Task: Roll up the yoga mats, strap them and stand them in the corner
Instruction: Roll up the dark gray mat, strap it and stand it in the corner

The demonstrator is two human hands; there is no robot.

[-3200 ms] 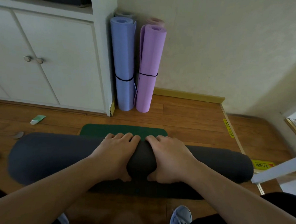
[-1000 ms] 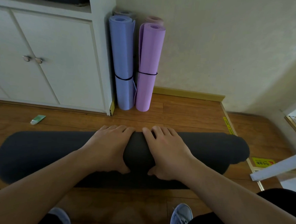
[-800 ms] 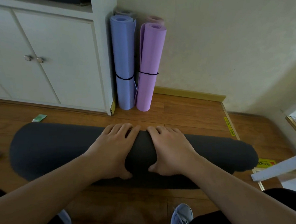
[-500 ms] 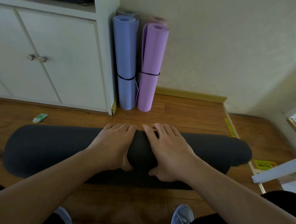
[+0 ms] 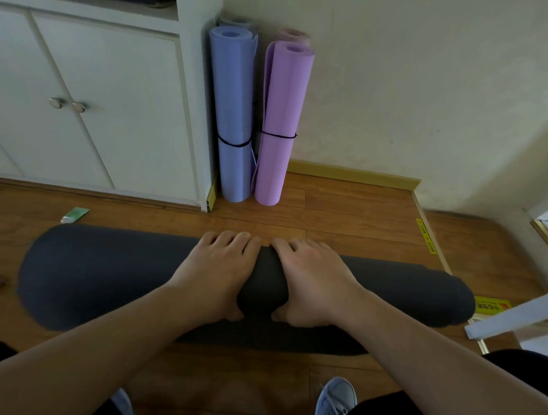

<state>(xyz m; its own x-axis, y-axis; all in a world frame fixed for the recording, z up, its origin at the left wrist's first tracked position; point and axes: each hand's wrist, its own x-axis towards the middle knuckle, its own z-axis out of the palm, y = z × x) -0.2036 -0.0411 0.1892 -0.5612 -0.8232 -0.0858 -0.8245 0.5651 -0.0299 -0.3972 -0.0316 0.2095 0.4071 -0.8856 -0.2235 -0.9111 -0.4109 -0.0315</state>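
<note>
A dark grey yoga mat [image 5: 104, 271], rolled into a thick cylinder, lies crosswise on the wooden floor [image 5: 345, 211] in front of the person. Both hands sit side by side on the middle of the roll. The left hand [image 5: 214, 269] grips it with fingers curled over the far side and the thumb tucked against the near side; the right hand [image 5: 315, 277] grips it the same way, just beside the left, with a narrow strip of mat showing between them.

In the corner beyond, a blue rolled mat [image 5: 233, 116] and a purple rolled mat [image 5: 280, 122] stand upright, touching, each bound by a thin black strap. The blue one stands against the white cabinet [image 5: 97, 103]. A small green tube [image 5: 75, 215] lies on the floor near the cabinet's base. A grey sneaker [image 5: 335, 401] shows at the bottom edge.
</note>
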